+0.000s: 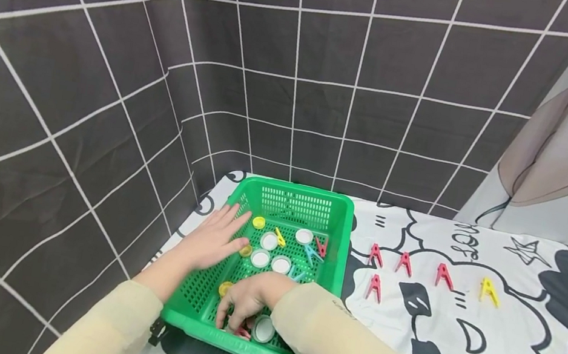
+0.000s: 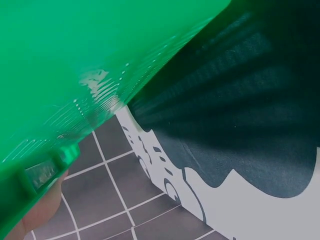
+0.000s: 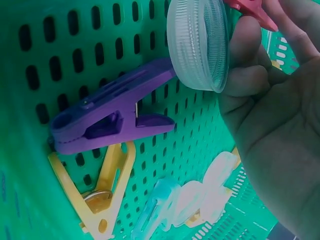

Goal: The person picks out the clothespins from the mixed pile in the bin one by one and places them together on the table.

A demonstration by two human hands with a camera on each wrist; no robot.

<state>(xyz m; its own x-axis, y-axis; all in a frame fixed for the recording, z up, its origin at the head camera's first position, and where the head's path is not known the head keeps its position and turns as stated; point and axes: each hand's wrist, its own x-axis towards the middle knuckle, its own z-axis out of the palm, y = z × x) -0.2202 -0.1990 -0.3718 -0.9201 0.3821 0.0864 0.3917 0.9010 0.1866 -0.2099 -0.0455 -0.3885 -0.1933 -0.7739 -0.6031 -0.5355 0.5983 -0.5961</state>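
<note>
My right hand [image 1: 248, 299] reaches into the near part of a green basket [image 1: 347, 235], its fingers curled down. Between thumb and fingers it pinches a red clothespin [image 3: 252, 11]. A clear ridged cap [image 3: 197, 45] stands right against those fingers. Close by in the right wrist view are a purple clothespin [image 3: 112, 112] and a yellow clothespin [image 3: 100, 195]. My left hand [image 1: 214, 239] lies over the basket's left rim with fingers extended. In the left wrist view, part of that hand [image 2: 45, 210] shows at the green rim.
Several round caps [image 1: 260, 258], yellow bits and clothespins lie about the basket floor. To the right, red clothespins [image 1: 404, 263] and a yellow clothespin [image 1: 489, 291] rest on the patterned cloth [image 1: 513, 340]. A dark gridded sheet [image 1: 316, 108] hangs behind and left.
</note>
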